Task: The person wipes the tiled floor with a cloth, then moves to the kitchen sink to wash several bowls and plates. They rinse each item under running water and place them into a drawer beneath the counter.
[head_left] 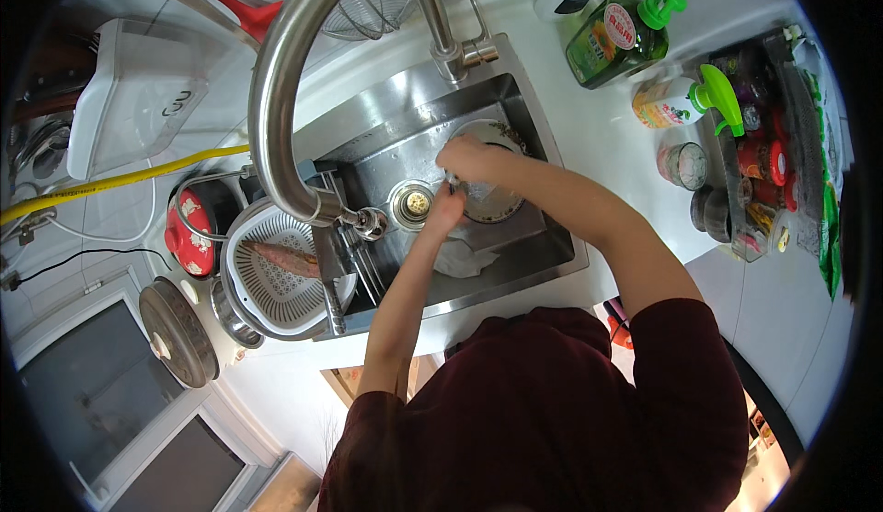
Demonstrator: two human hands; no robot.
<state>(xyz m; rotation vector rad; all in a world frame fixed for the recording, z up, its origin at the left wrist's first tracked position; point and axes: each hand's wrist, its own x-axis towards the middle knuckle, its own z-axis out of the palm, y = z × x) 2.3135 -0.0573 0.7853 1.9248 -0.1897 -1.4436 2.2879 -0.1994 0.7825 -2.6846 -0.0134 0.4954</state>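
My left hand [447, 210] and my right hand [472, 159] come together over the stainless steel sink [376, 160]. Both have their fingers closed around a small shiny item [453, 181], mostly hidden, whose kind I cannot make out. Below my right hand and forearm lies a bowl with a patterned rim [498, 212], something translucent in it. Behind my right wrist shows a pale dish with a dark floral rim [483, 128]. A crumpled white cloth or bag [461, 258] rests on the sink floor, nearer my body. The drain strainer [414, 204] sits left of my hands.
A tall curved faucet [272, 91] arches above the sink's left side. Left stands a white colander [241, 263] holding a sweet potato [283, 258]. On the right counter are a green pump bottle [614, 43], a spray bottle [669, 101], a glass [683, 165] and a jar rack [731, 188].
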